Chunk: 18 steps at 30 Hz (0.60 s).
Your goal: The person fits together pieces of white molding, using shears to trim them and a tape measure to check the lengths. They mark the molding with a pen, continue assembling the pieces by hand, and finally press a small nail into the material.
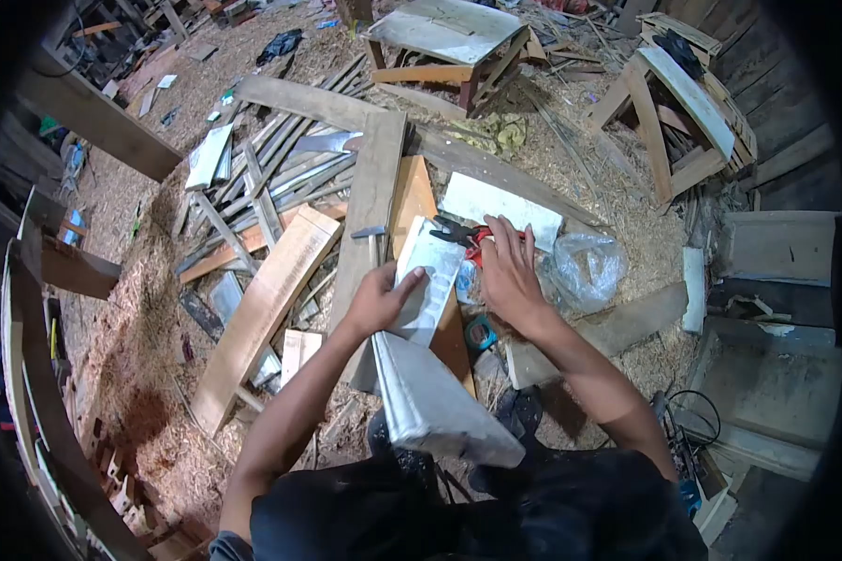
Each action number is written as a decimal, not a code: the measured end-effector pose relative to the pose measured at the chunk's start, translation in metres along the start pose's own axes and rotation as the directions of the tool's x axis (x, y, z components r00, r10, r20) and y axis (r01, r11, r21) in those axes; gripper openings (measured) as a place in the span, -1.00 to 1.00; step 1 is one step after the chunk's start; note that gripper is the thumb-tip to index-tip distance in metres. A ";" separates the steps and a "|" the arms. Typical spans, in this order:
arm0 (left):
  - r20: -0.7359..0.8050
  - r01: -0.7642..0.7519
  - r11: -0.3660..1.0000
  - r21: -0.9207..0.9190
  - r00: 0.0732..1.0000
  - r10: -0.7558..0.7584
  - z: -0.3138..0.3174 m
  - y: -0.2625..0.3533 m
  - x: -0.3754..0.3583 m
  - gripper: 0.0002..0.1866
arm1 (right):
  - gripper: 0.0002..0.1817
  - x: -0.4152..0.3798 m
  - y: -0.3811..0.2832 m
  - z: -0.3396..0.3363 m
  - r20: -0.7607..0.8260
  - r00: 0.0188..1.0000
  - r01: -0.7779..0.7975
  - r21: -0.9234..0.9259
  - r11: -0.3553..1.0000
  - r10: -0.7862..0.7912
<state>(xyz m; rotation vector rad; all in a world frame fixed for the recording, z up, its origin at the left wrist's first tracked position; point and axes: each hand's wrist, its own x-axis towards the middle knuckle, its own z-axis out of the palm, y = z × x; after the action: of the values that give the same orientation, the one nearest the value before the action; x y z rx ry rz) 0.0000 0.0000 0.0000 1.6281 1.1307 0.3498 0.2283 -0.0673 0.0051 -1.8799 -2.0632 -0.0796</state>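
Observation:
My left hand is closed on the edge of a bent piece of silvery sheet metal, thumb pressed on its upper face. The sheet's folded lower part hangs out towards my knees. In my right hand are red-handled pliers, black jaws pointing left at the sheet's far end; the fingers cover most of the handles. A hammer lies on a long plank, just beyond my left hand. Below my right hand sits a teal tape measure.
Another pale sheet and a clear plastic bag lie beyond my right hand. A handsaw rests on piled wood strips at left. A loose board slants nearby. Wooden stools stand farther back on the shaving-covered floor.

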 end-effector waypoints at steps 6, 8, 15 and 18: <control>0.029 0.009 0.972 -0.233 1.000 -0.002 0.013 -0.011 -0.027 -0.60 | -0.77 -0.004 -0.002 -0.004 0.067 0.983 0.183 -0.199 0.963 -0.173; 0.047 0.023 0.972 -0.235 0.999 -0.012 0.008 -0.011 -0.034 -0.60 | -0.78 -0.006 -0.004 -0.003 0.073 0.979 0.197 -0.146 0.969 -0.188; 0.078 0.067 0.966 -0.250 0.996 -0.048 0.006 -0.028 -0.035 -0.61 | -0.69 -0.010 -0.007 -0.008 0.068 0.977 0.190 0.146 0.971 -0.201; 0.084 0.077 0.962 -0.264 0.995 -0.057 0.010 -0.039 -0.036 -0.62 | -0.70 -0.018 -0.007 -0.001 0.042 0.986 0.152 0.170 0.974 -0.161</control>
<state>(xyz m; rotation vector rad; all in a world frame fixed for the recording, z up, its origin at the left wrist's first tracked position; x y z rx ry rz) -0.0300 -0.0360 -0.0266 1.3522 1.0310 0.3757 0.2230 -0.0861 0.0021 -1.6375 -2.1795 0.1044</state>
